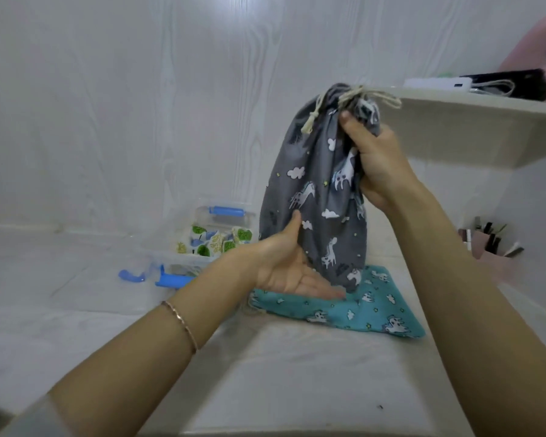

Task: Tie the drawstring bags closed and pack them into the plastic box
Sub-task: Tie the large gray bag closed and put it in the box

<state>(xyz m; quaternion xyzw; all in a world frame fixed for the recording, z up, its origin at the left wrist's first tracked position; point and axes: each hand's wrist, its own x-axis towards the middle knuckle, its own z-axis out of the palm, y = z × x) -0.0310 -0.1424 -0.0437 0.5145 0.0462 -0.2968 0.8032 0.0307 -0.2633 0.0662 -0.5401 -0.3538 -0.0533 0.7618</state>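
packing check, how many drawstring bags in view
3: grey unicorn-print bag held up, teal unicorn-print bag flat beneath it, white tree-print bag in clear plastic box; more may hide there.

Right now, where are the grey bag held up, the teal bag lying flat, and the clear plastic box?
grey bag (316, 197): head view, middle of its printed cloth.
teal bag (360, 307): head view, middle of the flat cloth.
plastic box (204, 220): head view, clear far wall under blue clip.
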